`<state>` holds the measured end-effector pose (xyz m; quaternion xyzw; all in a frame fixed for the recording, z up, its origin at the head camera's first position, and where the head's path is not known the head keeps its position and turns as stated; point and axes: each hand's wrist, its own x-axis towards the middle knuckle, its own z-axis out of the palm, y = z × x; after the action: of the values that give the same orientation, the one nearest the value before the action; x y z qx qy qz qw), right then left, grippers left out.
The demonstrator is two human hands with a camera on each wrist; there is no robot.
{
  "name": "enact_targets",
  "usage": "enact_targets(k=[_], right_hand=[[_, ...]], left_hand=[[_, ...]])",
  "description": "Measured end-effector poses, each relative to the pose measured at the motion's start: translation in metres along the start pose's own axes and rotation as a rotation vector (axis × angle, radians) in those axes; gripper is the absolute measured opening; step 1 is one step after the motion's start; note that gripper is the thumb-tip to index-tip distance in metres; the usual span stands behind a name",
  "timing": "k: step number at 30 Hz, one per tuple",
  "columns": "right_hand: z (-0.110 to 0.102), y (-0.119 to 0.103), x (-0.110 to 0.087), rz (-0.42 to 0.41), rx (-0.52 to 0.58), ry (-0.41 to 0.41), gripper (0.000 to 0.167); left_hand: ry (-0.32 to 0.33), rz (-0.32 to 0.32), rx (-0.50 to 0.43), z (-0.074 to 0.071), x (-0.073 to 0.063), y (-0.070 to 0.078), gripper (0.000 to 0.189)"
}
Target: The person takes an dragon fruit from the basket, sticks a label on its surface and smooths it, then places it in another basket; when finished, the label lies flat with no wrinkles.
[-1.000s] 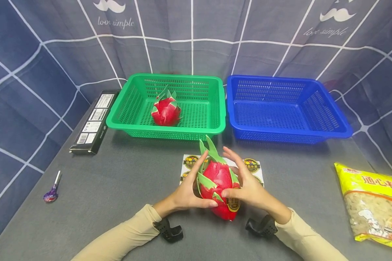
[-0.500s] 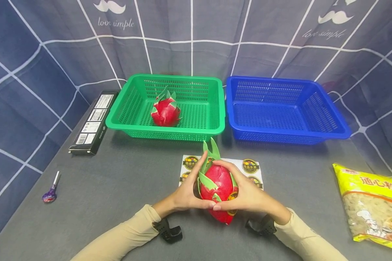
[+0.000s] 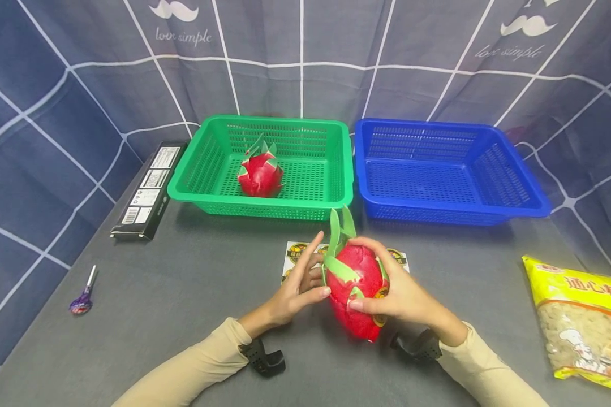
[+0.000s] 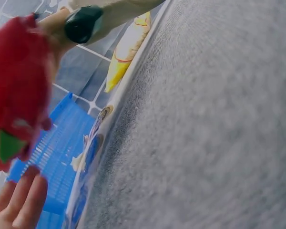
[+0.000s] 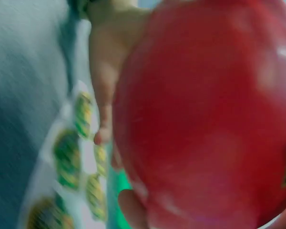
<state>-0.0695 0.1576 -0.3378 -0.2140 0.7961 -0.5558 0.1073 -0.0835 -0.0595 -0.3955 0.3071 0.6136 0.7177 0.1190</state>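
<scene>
A red dragon fruit [image 3: 350, 291] with green leafy tips is raised over the table in the head view, its lower end tilted to the right. My right hand [image 3: 404, 294] grips it from the right, thumb on the near side. A dark round sticker [image 3: 381, 317] on the fruit is partly covered by this hand. My left hand [image 3: 291, 297] is beside the fruit's left side, fingers spread and loosely bent, holding nothing. In the left wrist view, its fingers [image 4: 31, 200] stand just apart from the fruit [image 4: 19, 81]. Behind lies a white sticker sheet [image 3: 291, 264], partly hidden.
At the back stand a green basket [image 3: 259, 204] holding another dragon fruit [image 3: 259, 174] and a blue basket [image 3: 438, 209]. A black box [image 3: 145, 195] and a lollipop [image 3: 83, 297] lie at left. A yellow bag of pasta [image 3: 580, 322] lies at right.
Both hands held the fruit half a second ago. Now the left hand has come off it, and the right hand has shifted it slightly right.
</scene>
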Motion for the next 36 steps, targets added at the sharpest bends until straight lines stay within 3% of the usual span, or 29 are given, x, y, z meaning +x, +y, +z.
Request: enact_targets(k=[6, 10, 14, 17, 22, 27, 32, 36], right_hand=[[-0.038, -0.013, -0.003, -0.042, -0.006, 0.201, 0.089], [-0.062, -0.023, -0.009, 0.010, 0.015, 0.371, 0.086], [-0.082, -0.024, -0.012, 0.022, 0.094, 0.475, 0.079], [-0.092, -0.019, -0.012, 0.024, 0.123, 0.511, 0.077], [-0.102, -0.011, -0.008, 0.063, 0.082, 0.540, 0.075], [-0.110, -0.006, -0.004, 0.100, 0.044, 0.572, 0.073], [-0.127, -0.005, 0.006, 0.070, 0.155, 0.600, 0.071], [-0.148, -0.007, 0.026, 0.099, 0.149, 0.590, 0.070]], left_hand=[[0.157, 0.014, 0.141, 0.000, 0.010, 0.000, 0.050], [0.154, -0.027, 0.235, -0.002, 0.014, -0.001, 0.034], [0.106, -0.066, 0.359, -0.001, 0.027, 0.001, 0.037], [0.095, -0.091, 0.440, 0.001, 0.048, 0.003, 0.050], [0.109, -0.157, 0.560, 0.006, 0.095, 0.006, 0.073], [0.123, -0.233, 0.611, 0.014, 0.137, -0.003, 0.087], [0.215, -0.257, 0.553, 0.023, 0.158, -0.015, 0.084], [0.268, -0.261, 0.508, 0.027, 0.164, -0.020, 0.081]])
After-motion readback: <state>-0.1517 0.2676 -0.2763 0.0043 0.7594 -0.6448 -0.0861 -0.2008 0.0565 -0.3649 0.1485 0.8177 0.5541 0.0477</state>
